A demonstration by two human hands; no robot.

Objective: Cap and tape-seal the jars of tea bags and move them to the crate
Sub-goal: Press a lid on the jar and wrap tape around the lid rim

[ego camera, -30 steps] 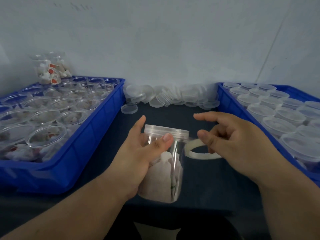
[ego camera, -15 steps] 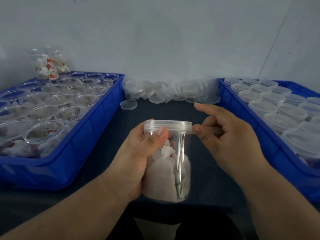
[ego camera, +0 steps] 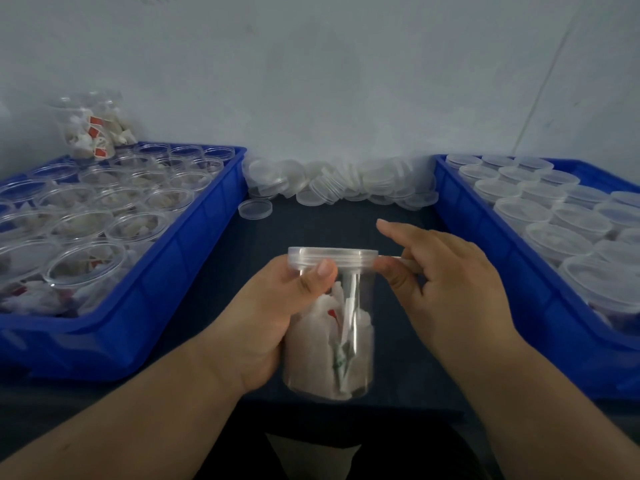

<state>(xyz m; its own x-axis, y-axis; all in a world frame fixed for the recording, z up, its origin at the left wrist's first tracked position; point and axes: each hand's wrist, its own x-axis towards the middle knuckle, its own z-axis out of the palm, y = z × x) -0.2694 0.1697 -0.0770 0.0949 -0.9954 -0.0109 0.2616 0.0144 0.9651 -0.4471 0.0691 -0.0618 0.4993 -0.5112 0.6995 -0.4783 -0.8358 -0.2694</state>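
A clear capped jar of tea bags (ego camera: pixel 330 344) stands upright in the middle, above the dark table. My left hand (ego camera: pixel 273 306) grips its left side, with the thumb pressed just under the lid (ego camera: pixel 332 256). My right hand (ego camera: pixel 446 282) pinches a strip of clear tape (ego camera: pixel 398 260) between thumb and fingers at the lid's right edge, its index finger stretched out over the lid. The tape roll is hidden behind my right hand.
A blue crate (ego camera: pixel 180 271) on the left holds several open jars of tea bags, with one filled jar (ego camera: pixel 91 128) behind it. A blue crate (ego camera: pixel 491 244) on the right holds several capped jars. Loose clear lids (ego camera: pixel 339 187) are piled against the back wall.
The jar has been tipped upright and raised a little. My right hand moved in from the tape roll to the lid's right edge, bringing the tape to the rim.
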